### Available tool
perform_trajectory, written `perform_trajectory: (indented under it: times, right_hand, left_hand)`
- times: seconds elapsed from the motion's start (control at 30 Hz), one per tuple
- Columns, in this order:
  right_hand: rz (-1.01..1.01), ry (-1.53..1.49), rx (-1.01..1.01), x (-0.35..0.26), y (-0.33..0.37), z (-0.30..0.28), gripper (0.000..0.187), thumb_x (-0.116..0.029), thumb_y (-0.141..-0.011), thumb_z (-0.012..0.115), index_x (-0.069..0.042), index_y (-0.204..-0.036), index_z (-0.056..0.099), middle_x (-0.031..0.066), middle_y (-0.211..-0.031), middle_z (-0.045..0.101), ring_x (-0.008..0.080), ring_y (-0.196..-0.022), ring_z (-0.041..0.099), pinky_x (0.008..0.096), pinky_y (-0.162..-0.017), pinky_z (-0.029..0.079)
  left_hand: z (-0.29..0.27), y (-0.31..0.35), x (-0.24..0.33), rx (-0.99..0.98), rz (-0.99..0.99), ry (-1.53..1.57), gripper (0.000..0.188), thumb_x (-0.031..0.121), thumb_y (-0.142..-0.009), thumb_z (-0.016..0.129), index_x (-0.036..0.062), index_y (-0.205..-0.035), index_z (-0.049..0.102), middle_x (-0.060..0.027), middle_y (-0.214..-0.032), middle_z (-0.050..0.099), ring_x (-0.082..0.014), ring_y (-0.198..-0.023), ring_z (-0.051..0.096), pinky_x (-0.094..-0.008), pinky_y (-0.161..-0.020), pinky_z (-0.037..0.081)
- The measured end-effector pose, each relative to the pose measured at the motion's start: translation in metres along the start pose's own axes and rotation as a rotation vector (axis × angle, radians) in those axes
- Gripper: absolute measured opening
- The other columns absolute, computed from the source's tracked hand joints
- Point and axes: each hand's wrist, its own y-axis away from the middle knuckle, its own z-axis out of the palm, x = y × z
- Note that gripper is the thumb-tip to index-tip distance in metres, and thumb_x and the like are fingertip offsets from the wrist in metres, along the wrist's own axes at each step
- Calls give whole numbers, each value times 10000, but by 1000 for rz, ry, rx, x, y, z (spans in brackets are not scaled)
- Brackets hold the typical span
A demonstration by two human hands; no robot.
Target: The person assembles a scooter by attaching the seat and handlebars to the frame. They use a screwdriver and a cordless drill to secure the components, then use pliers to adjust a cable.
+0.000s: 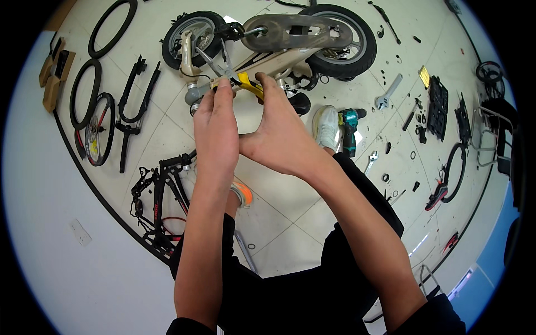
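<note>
In front of me, a pair of yellow-handled pliers has its two grey metal prongs spread apart, pointing to the far left. My left hand is closed, its fingers together at the near side of the tool; its grip is mostly hidden. My right hand has its fingers curled at the yellow handle, with the thumb reaching toward my left wrist. Just beyond the pliers lies a beige small-wheeled bike on its side, its front wheel at left and rear wheel at right.
A teal cordless drill stands beside my shoe. An adjustable wrench, an open black tool case and small parts lie right. At left are a black fork, tyres and a black bike frame.
</note>
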Motion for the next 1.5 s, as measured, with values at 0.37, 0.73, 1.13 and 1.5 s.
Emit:
perform_trajectory:
  times: [0.37, 0.73, 1.13, 1.5]
  right_hand:
    - [-145, 67, 87, 0, 0, 1, 830, -197, -684, 697, 133, -1344, 317, 318, -1192, 488, 425, -1101, 549, 416, -925, 478]
    - [204, -281, 239, 2, -14, -19, 387, -293, -927, 536, 68, -902, 673, 214, -649, 613, 309, -631, 610, 386, -641, 458]
    - [-36, 49, 103, -6, -7, -21, 457, -263, -981, 471, 118, -754, 580, 286, -633, 571, 447, -610, 574, 460, -604, 463]
    - [-18, -99, 75, 3, -11, -18, 431, -340, -944, 518, 75, -883, 615, 220, -658, 597, 360, -612, 587, 424, -621, 462]
  left_hand:
    - [3, 0, -1, -44, 12, 65, 334, 270, -982, 514, -16, -1148, 555, -105, -1010, 653, -173, -943, 630, -303, -822, 486]
    - [4, 12, 17, -230, -139, -16, 304, 298, -980, 529, 2, -977, 597, 23, -620, 476, -35, -435, 340, -210, -406, 259]
    - [-14, 6, 25, -336, -240, -91, 391, 370, -998, 468, 36, -800, 512, 60, -487, 278, -42, -360, 238, -233, -333, 207]
    - [-15, 11, 23, -340, -195, -30, 331, 338, -990, 503, 21, -903, 542, 3, -581, 443, -79, -432, 391, -238, -430, 360]
